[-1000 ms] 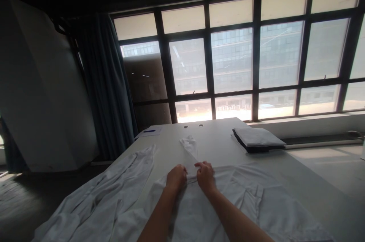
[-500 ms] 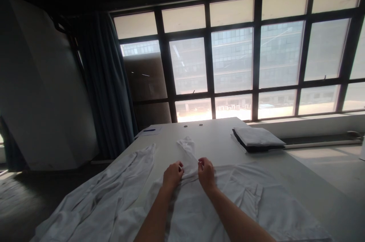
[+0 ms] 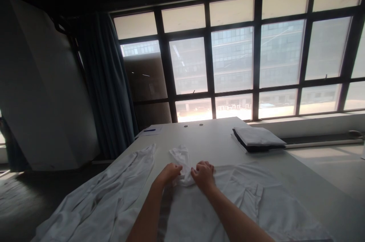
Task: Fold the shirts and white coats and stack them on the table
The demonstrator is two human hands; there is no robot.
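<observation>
A white shirt [image 3: 186,209] lies spread over the near part of the table [image 3: 212,137], with a narrow white end [image 3: 180,155] sticking out toward the far side. My left hand [image 3: 170,172] pinches the cloth at the left edge of this narrow part, fingers closed. On its right edge, my right hand [image 3: 204,175] grips the same cloth between thumb and curled fingers. Both hands are close together, and the cloth between them is gathered in folds. Left of my left forearm lies a second white garment [image 3: 99,196], loosely creased.
Folded white and black cloths [image 3: 258,137] are stacked at the table's right edge. A blue pen [image 3: 149,130] rests on paper at the far left corner. Beyond the table are a blue curtain [image 3: 104,86] and tall windows.
Both hands have drawn slightly nearer to me and to the left. The narrow end of the shirt has come with them, shifting left and closer.
</observation>
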